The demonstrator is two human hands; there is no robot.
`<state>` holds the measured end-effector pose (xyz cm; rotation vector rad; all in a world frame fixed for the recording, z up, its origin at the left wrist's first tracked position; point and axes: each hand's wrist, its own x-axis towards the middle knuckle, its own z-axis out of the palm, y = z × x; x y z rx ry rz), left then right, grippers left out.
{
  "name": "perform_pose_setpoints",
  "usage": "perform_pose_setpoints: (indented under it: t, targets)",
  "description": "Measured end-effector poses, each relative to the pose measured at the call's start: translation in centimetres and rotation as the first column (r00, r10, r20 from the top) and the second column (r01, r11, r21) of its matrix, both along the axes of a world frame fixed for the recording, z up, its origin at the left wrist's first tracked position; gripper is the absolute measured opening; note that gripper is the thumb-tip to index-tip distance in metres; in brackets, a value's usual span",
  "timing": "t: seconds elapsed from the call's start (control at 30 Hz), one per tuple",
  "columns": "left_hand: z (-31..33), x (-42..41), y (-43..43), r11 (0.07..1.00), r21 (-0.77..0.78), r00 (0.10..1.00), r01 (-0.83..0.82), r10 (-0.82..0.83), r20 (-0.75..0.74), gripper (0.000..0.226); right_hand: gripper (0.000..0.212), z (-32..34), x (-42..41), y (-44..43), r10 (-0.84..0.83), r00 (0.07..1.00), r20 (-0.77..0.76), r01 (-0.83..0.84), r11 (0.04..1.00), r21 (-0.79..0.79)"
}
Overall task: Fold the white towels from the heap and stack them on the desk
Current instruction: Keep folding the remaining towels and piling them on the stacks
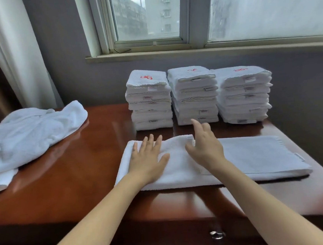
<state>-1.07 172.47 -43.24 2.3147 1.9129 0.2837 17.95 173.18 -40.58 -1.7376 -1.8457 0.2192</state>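
A white towel (pixel 256 157) lies across the front of the desk (pixel 74 177), its left part folded over into a thicker layer. My left hand (pixel 148 160) presses flat on that folded left part, fingers spread. My right hand (pixel 205 146) hovers at the fold's edge near the towel's middle, fingers straight and raised, holding nothing. A heap of unfolded white towels (pixel 26 136) spreads over the desk's left end. Three stacks of folded towels stand at the back: left stack (pixel 149 102), middle stack (pixel 194 96), right stack (pixel 244 96).
The wall and a window sill (pixel 190 52) run right behind the stacks. A curtain (pixel 16 56) hangs at the left. A drawer knob (pixel 216 234) sits on the desk's front below the towel. Bare polished wood lies between the heap and the towel.
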Motion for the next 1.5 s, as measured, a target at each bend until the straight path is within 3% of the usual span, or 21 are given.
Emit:
perform_pose_setpoints:
  t: [0.07, 0.13, 0.2, 0.27, 0.33, 0.4, 0.47, 0.63, 0.9, 1.37, 1.5]
  targets:
    - [0.0, 0.3, -0.1, 0.998, 0.053, 0.987, 0.034, -0.042, 0.153, 0.071, 0.06, 0.2, -0.6, -0.2, 0.103, 0.983, 0.15, -0.125, 0.981, 0.146]
    - [0.1, 0.3, -0.2, 0.97, 0.238, 0.941, 0.044, -0.12, 0.315, 0.06, 0.05, 0.0, -1.3, -0.4, 0.242, 0.95, 0.195, -0.259, 0.963, 0.069]
    - [0.0, 0.1, -0.2, 0.933, 0.357, 0.93, 0.04, -0.166, 0.329, 0.038, 0.043, -0.8, -2.2, -0.6, 0.343, 0.904, 0.254, -0.329, 0.939, -0.098]
    - [-0.2, -0.3, -0.1, 0.956, 0.282, 0.958, 0.078, -0.15, 0.244, 0.036, 0.049, -1.9, -2.6, -0.6, 0.374, 0.882, 0.285, -0.305, 0.916, -0.259]
    - [-0.5, -0.5, 0.3, 0.992, 0.111, 0.994, 0.066, -0.076, 0.081, 0.045, 0.055, -2.3, -2.8, -0.3, 0.337, 0.89, 0.306, -0.239, 0.918, -0.317]
    - [-0.3, -0.5, 1.0, 1.0, -0.002, 0.998, 0.021, -0.021, -0.062, 0.051, 0.056, -2.1, -3.1, 0.2, 0.291, 0.882, 0.371, -0.195, 0.942, -0.274]
    - [0.1, -0.4, 1.6, 0.998, -0.065, 0.998, 0.003, -0.007, -0.057, 0.053, 0.057, -1.7, -3.7, 0.5, 0.259, 0.874, 0.411, -0.197, 0.962, -0.188]
    - [0.4, -1.4, 2.7, 0.997, -0.062, 0.999, -0.045, 0.044, -0.014, 0.054, 0.059, -2.6, -4.1, 0.4, 0.32, 0.893, 0.317, -0.242, 0.934, -0.262]
    - [-0.4, -1.8, 2.6, 0.983, -0.005, 0.982, -0.185, 0.184, -0.042, 0.054, 0.068, -3.4, -3.8, 0.0, 0.196, 0.943, 0.27, -0.127, 0.959, -0.254]
    - [-0.7, -12.9, 0.5, 0.95, 0.036, 0.946, -0.309, 0.311, -0.095, 0.057, 0.069, -3.2, -14.6, -1.3, 0.297, 0.928, 0.225, -0.237, 0.936, -0.259]
    - [-0.3, -12.9, 0.2, 0.966, 0.062, 0.96, -0.253, 0.258, -0.104, 0.052, 0.073, -3.0, -14.0, -1.0, 0.328, 0.94, 0.092, -0.297, 0.923, -0.245]
